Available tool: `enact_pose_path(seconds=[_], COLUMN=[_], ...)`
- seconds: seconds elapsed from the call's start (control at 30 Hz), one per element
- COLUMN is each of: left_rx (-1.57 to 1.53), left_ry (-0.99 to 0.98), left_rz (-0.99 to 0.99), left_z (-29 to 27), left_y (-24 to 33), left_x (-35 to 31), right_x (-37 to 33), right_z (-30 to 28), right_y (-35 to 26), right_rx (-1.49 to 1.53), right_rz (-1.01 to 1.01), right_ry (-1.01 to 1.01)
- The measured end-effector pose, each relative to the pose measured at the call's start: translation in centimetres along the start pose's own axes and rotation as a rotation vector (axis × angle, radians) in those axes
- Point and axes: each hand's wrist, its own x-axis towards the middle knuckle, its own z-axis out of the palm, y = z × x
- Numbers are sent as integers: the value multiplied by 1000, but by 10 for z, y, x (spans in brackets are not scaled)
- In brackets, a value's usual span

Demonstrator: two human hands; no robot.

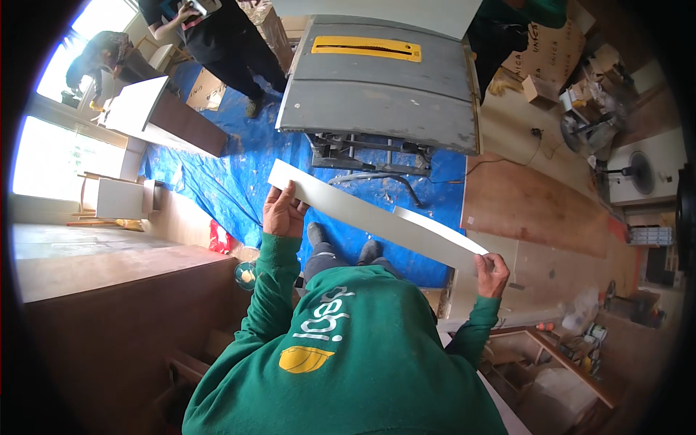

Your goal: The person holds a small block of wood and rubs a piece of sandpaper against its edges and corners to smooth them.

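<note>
A long, narrow white strip of board (362,215) is held up in front of me, slanting down from left to right. My left hand (284,212) grips its left end, the thumb on the near face and the other fingers partly hidden. My right hand (492,275) pinches the other end between thumb and fingers. A shorter, brighter white piece (442,232) shows along the far edge near the right end; I cannot tell whether it is separate. Beyond the strip stands a grey table saw (384,90) with a yellow insert (366,48) around its blade slot.
Blue sheeting (203,192) covers the floor under the saw. One person (225,43) stands at the saw's far left, another (500,40) at its far right, and a third (101,61) bends over a white panel (134,105). A brown board (529,203) lies on the right.
</note>
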Motion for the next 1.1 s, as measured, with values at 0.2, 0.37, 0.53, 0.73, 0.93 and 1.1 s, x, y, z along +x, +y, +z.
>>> enact_pose_path(seconds=[0.2,0.37,0.53,0.73,0.93,1.1], left_rx=[-74,-106,-128,-157,-149,-105], left_ry=[-64,17,23,16,-1,41], left_rz=[-46,-47,-52,-80,-50,-32], left_z=[-7,-4,-21,-35,-33,-36], left_y=[-6,-9,-20,-27,-25,-27], left_x=[1,-2,5,3,9,4], right_x=[2,4,2,-7,-17,-20], right_z=[0,-8,1,21,37,36], right_y=[7,0,5,8,0,-13], right_rx=[6,14,45,104,194,201], right_rz=[-52,62,73,45,33,-34], right_ry=[36,-28,-77,-376,-450,-458])
